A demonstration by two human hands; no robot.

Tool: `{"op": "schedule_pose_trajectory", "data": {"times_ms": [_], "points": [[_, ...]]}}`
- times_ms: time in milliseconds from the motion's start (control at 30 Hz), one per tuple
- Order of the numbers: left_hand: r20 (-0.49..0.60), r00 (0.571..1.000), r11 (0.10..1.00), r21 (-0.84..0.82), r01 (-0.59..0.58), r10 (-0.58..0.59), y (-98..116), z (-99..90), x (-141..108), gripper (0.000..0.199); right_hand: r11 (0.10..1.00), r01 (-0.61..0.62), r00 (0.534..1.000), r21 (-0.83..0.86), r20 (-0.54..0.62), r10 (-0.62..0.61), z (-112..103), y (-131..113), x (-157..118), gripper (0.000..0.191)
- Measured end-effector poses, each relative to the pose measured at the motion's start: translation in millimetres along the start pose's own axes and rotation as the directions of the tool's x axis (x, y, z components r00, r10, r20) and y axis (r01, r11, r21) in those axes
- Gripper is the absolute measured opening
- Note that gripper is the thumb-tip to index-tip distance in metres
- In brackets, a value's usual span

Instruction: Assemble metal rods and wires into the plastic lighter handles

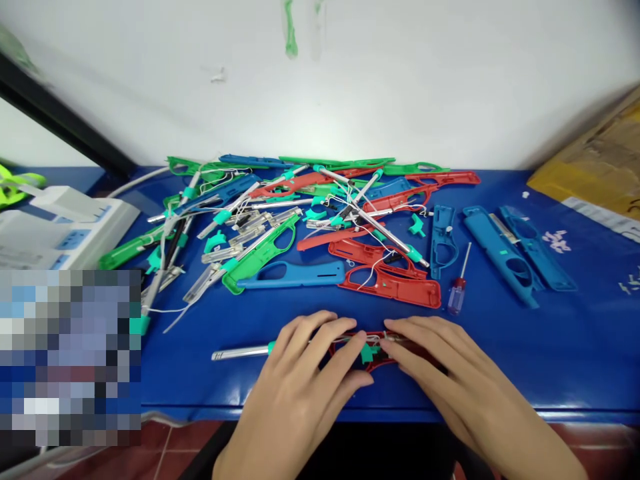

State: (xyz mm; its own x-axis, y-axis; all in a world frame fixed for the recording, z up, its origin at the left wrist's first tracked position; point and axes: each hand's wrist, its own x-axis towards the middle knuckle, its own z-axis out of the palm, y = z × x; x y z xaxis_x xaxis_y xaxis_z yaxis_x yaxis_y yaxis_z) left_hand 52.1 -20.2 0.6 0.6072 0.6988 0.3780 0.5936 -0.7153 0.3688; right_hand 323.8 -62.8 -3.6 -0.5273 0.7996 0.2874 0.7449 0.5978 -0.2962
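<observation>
A red plastic shell [383, 363] lies near the table's front edge, partly covered by both hands. Inside it show a green trigger piece [369, 353] and thin white wires. A silver metal tube [241, 353] sticks out to the left, with a bit of green at its inner end. My left hand [315, 373] rests over the shell's left part and the tube's end, fingers spread and touching them. My right hand [450, 367] lies over the shell's right part, fingers extended, fingertips on its upper edge. What is beneath both palms is hidden.
Behind the hands lies a pile of red, green and blue shells [293, 275], tubes and wires. A screwdriver [457, 293] and blue shells [503, 257] are at right. A power strip [75, 230] stands at left, a cardboard box [595, 163] at back right.
</observation>
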Motion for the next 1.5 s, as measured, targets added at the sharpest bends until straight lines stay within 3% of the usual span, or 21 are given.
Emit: {"op": "schedule_pose_trajectory", "data": {"times_ms": [500, 700, 1267, 1500], "points": [[0.009, 1.0, 1.0, -0.003, 0.003, -0.002, 1.4, -1.1, 1.4, 0.03, 1.0, 0.005, 1.0, -0.01, 0.015, -0.005, 1.2, 1.1, 0.6, 0.047], [-0.02, 1.0, 1.0, 0.022, -0.008, 0.008, 1.7, 0.3, 0.4, 0.032, 1.0, -0.024, 0.999, 0.016, -0.036, 0.024, 1.0, -1.5, 1.6, 0.041], [-0.082, 0.993, 0.98, -0.19, 0.063, -0.08, -2.5, 6.0, -6.9, 0.02, 0.999, 0.032, 0.999, -0.023, 0.005, -0.032, 0.1, 0.4, 0.8, 0.052], [-0.148, 0.986, 0.981, -0.188, 0.047, -0.076, -4.4, 7.9, -3.0, 0.018, 1.0, 0.017, 1.0, -0.003, 0.015, -0.017, -0.4, -1.0, 1.5, 0.051]]}}
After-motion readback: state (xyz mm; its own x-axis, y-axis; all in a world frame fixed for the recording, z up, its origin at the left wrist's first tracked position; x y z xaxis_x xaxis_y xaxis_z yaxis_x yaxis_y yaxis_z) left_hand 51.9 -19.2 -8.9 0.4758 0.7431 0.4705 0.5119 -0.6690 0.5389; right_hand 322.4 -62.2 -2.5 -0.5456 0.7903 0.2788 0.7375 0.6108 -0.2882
